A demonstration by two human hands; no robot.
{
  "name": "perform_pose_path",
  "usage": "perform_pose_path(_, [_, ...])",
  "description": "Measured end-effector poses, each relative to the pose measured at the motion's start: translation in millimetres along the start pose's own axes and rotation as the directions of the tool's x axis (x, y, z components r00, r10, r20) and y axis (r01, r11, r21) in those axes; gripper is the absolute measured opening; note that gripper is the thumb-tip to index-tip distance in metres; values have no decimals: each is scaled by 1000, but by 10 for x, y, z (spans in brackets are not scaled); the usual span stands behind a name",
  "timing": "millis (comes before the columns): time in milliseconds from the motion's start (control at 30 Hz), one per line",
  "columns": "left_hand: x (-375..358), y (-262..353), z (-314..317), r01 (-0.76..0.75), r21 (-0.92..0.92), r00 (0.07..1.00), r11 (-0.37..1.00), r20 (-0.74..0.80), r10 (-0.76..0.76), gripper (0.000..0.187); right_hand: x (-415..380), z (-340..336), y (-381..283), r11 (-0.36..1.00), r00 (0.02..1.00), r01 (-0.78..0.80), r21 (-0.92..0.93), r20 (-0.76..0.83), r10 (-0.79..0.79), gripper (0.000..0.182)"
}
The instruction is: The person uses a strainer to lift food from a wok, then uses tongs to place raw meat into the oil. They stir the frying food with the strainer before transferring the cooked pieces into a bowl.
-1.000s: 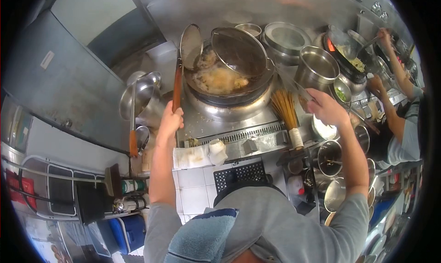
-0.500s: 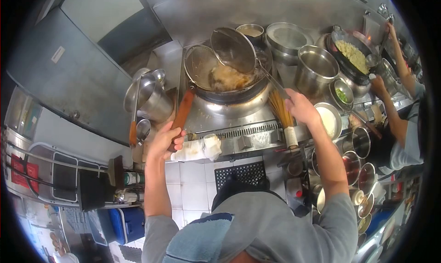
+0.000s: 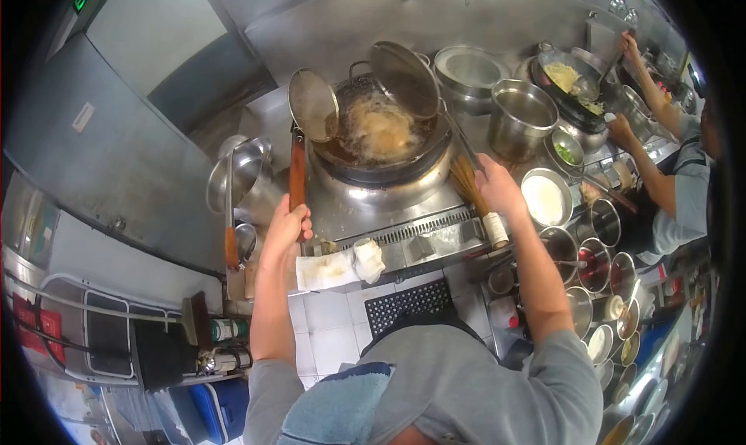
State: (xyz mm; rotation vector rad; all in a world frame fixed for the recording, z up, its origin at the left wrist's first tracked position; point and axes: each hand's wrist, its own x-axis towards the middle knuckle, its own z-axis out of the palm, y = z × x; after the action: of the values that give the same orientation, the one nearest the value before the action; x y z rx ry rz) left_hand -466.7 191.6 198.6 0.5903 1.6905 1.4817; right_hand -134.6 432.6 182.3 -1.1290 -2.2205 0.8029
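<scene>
My left hand (image 3: pixel 287 226) is closed round the wooden handle of a mesh strainer (image 3: pixel 312 107), which is tipped on its side at the left rim of the wok. In my right hand (image 3: pixel 500 185) is the long metal handle of a second, larger strainer (image 3: pixel 405 80). That one stands tilted over the wok's far right side. Golden food (image 3: pixel 385 134) bubbles in foaming oil inside the wok (image 3: pixel 381 173), between the two strainers. A bamboo brush (image 3: pixel 475 196) lies just left of my right hand, and a folded white cloth (image 3: pixel 332 269) is below my left hand.
Right of the wok stand a tall steel pot (image 3: pixel 524 112), a bowl of white liquid (image 3: pixel 545 198) and several seasoning containers (image 3: pixel 594 262). Steel pots (image 3: pixel 241 179) sit at the left. A co-worker's arm (image 3: pixel 649 153) reaches toward another wok (image 3: pixel 571 76) holding pale food.
The left strainer has swung up and left from over the oil onto its side. The food now lies spread in the bubbling oil. The right strainer remains tilted above the wok.
</scene>
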Motion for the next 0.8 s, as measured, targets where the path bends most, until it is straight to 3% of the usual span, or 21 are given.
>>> perform_pose_path(167, [694,10,48,84,-5,988,996,134,-82,17,-27,229,-3,997,991,-76,4,-112,76,37])
perform_pose_path(267, [957,-72,-11,210,-207,942,955,306,-141,23,-117,344,-80,980,976,-185,77,-100,192,37])
perform_pose_path(333, [958,-163,-64,327,-329,893,886,413,-177,27,-164,444,-51,980,972,-178,94,-141,190,36])
perform_pose_path(433, [740,-222,-144,411,-411,848,814,500,-176,21,-273,388,-181,946,964,-247,210,-45,261,27])
perform_pose_path(633, [285,-182,-66,432,-503,847,748,511,-145,26,-283,242,-181,824,944,-330,461,142,298,11])
perform_pose_path(800, [93,-212,4,444,-602,858,664,499,-121,26,-240,143,-112,782,941,-339,523,202,273,29])
